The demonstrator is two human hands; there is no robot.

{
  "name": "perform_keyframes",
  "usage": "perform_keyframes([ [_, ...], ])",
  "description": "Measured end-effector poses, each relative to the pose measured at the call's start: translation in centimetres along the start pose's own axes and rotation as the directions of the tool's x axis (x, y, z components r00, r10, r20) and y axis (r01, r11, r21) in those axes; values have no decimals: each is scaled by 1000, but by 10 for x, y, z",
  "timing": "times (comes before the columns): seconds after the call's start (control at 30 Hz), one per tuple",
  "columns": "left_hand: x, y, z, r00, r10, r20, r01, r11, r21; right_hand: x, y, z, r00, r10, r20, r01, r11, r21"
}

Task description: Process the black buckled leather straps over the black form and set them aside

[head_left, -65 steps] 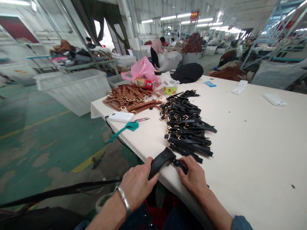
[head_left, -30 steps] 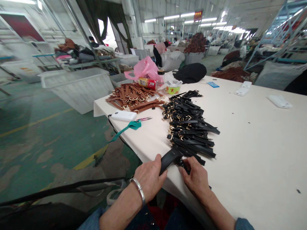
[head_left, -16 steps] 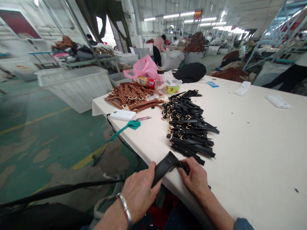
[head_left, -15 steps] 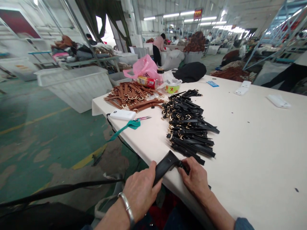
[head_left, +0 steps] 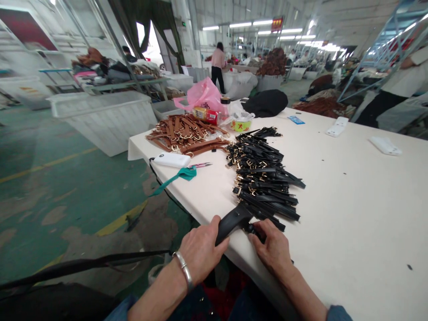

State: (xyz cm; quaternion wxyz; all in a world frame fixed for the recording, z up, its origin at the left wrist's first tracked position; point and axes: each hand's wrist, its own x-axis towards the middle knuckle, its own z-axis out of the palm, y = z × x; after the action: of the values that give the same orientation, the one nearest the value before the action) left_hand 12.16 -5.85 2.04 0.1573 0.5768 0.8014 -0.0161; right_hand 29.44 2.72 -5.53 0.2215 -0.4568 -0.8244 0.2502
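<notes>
My left hand (head_left: 200, 253), with a silver bangle (head_left: 183, 270) on its wrist, is closed around a wide black leather strap (head_left: 233, 222) at the near table edge. My right hand (head_left: 270, 246) pinches the strap's narrower end, where a small dark fitting (head_left: 256, 231) shows. Just beyond both hands lies a heap of black straps with gold buckles (head_left: 262, 178), and its near tips nearly reach the held strap. Part of the strap is hidden by my fingers.
Brown leather straps with gold buckles (head_left: 183, 136) lie on the white table (head_left: 334, 214). Near its left edge are a white power bank (head_left: 172, 160), pink-handled scissors (head_left: 200, 165) and a green ribbon (head_left: 183, 174). A pink plastic bag (head_left: 203, 96) stands behind them, and a white plastic bin (head_left: 103, 120) stands left.
My left hand has shifted up and toward the right along the strap, and the strap's wide end now points further up the table. A co-worker has come further into view at the top right.
</notes>
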Motion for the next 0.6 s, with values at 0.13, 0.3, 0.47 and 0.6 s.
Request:
perform_keyframes([
  [0.13, -12, -7, -5, 999, 39, 32, -40, 999, 30, 2, -3, -4, 999, 2, 38, -4, 999, 44],
  [0.3, -14, -18, -10, 995, 93, 46, -96, 992, 77, 2, -3, -5, 999, -7, 46, 5, 999, 47],
  [0.47, -5, -26, -25, 974, 212, 81, -221, 966, 130, 1, -2, -4, 998, -18, 55, 14, 998, 62],
  [0.6, 8, -21, -40, 958, 250, 143, -271, 951, 151, 3, 3, -2, 998, -32, 54, 28, 997, 75],
])
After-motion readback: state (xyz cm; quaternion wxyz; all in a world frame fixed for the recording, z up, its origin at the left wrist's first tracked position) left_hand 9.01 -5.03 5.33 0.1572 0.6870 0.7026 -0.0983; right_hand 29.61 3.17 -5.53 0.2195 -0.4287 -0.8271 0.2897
